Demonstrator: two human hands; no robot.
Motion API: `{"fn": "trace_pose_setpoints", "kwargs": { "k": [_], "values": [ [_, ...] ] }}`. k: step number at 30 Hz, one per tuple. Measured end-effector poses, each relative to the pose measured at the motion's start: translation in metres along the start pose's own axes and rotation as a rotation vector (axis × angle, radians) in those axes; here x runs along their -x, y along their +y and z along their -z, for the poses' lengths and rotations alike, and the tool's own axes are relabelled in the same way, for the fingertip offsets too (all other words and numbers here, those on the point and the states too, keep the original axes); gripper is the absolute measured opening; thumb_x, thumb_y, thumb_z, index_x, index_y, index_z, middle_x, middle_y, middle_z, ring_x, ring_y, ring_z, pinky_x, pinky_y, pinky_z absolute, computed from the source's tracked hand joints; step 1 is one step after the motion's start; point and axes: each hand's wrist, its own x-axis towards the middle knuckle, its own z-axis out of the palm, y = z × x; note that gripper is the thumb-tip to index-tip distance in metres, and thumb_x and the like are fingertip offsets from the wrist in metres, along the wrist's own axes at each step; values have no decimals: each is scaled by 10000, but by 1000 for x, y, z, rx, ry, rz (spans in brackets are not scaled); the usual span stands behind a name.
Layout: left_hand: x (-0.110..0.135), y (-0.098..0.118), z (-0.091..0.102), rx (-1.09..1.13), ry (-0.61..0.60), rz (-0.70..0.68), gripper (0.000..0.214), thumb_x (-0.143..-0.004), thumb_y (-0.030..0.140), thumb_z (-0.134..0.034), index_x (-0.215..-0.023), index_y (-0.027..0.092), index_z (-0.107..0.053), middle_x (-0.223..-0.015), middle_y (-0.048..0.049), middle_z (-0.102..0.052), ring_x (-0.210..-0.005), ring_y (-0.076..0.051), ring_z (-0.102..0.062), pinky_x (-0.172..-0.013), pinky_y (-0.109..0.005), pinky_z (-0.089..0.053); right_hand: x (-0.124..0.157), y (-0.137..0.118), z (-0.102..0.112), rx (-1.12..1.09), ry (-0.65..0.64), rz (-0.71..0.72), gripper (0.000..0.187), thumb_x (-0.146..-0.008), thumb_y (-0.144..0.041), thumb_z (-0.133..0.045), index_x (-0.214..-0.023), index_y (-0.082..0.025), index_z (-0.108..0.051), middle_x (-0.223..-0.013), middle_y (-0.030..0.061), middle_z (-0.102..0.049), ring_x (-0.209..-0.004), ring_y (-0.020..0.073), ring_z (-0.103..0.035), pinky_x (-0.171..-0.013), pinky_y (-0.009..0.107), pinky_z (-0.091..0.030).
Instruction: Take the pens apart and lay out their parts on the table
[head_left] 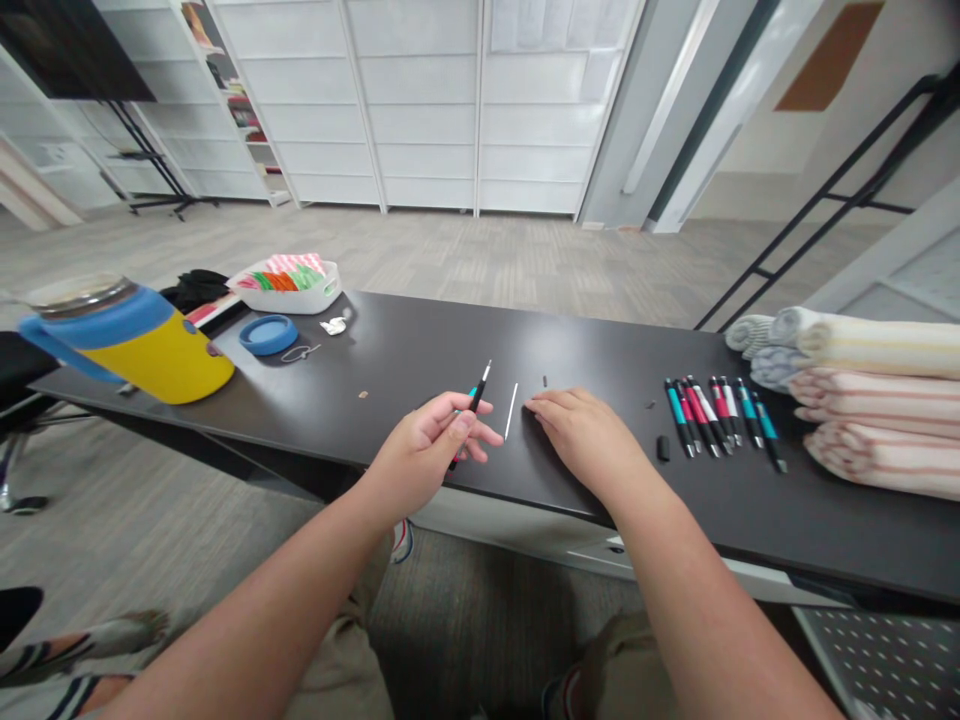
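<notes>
A black pen part is over the desk, gripped by the left hand; the right hand, apart, rests fingertips down, its hold unclear. Assembly seems midway; lifting the slim white refill between them would need a fine pinch.
</notes>
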Motion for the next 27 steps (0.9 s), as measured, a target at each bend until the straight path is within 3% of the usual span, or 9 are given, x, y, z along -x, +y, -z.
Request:
{"fn": "trace_pose_setpoints", "kwargs": {
  "k": [6, 9, 18, 23, 27],
  "values": [
    [0, -9, -1, -351, 78, -98, 292, -1083, 402, -472, -1221, 210, -644, -1019, -40, -788, -771, -143, -709, -777, -283, -540, 1, -7, 8, -79, 25, 8, 207, -1025, -264, -620, -1133, -169, -770, -1150, 126, -768, -1030, 282, -684, -965, 427, -542],
    [2, -9, -3, -560, 83, -171, 250, -1080, 351, -476, -1216, 225, -644, -1045, -28, -788, -838, -156, -737, -806, -282, -541, 2, -10, 9, -113, 17, -15, 158, -1013, -236, -639, -1065, -174, -774, -1090, 107, -768, -1004, 273, -695, -942, 409, -548],
    [-2, -9, -6, -870, 63, -356, 237, -1071, 282, -505, -1238, 211, -658, -1158, -62, -774, -1066, -214, -725, -934, -334, -538, 9, -9, 17, -166, -48, -118, 169, -989, -138, -621, -1014, -197, -777, -1020, 73, -778, -926, 224, -730, -849, 325, -542],
    [-4, -8, -5, -1345, 63, -486, 242, -1019, 171, -565, -1199, 231, -716, -1131, -93, -759, -997, -275, -689, -979, -512, -506, 18, -6, 17, -58, -74, -142, 229, -1012, -130, -560, -1085, -197, -767, -1016, 100, -758, -907, 236, -719, -828, 331, -530],
    [-4, 3, -10, -1449, 123, -558, 279, -1004, 127, -550, -1188, 243, -725, -1184, -108, -739, -1091, -298, -651, -1180, -712, -298, 24, -3, 12, 54, -104, -137, 240, -987, -89, -550, -970, -184, -770, -947, 135, -719, -846, 259, -686, -803, 363, -527]
  ]
}}
